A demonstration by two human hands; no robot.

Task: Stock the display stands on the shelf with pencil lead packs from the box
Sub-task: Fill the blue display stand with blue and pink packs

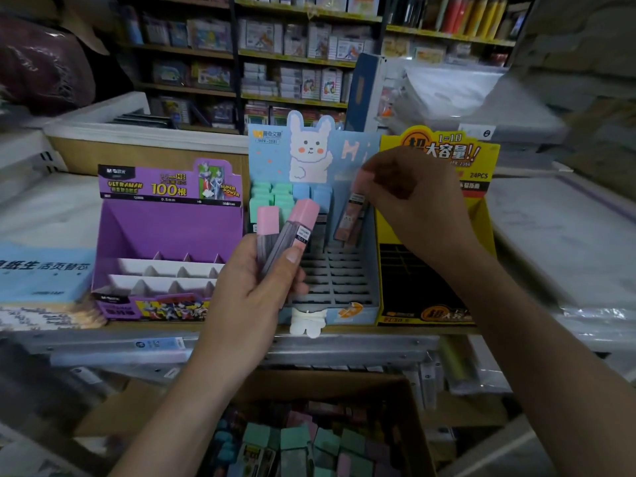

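Writing legible:
- Blue stand (358, 304), straight ahead of the fingers: rabbit header card, code "MPR-2081", large "Hi" partly hidden by the right hand.
- Purple stand (165, 232), left of the left-hand fingers: "M&G", "ULTRAMAN", "100根", "HB", "0.5mm", "SUPER POWER".
- Yellow stand (481, 160), behind and right of the right-hand fingers: "1=10", "大容量!!", "24PCS".
- Pale blue refill pad (44, 270), far left: "活页替芯".

Left hand (247, 294): forearm comes up from lower left, palm turned toward the camera. The fingers are curled round two pink-capped packs (299, 222), with the thumb pressed across the front of the nearer one. Both packs stick up past the fingertips, and the nearer one leans right. There is a white label just above the thumb, but its print is too small to read.

Right hand (413, 208): forearm enters from lower right, wrist bent, back of hand to the camera. The fingertips pinch the cap of a third pink-capped pack (352, 218). It hangs tilted below them over the right-hand columns of the blue stand. Cannot tell whether its foot is seated in a slot.

Green-capped packs (272, 197) and blue-capped packs (321, 194) stand in the rear rows, just beyond the left fingertips.

Cardboard box (413, 404) sits below both wrists and holds loose packs (296, 442) with green, pink and blue caps.
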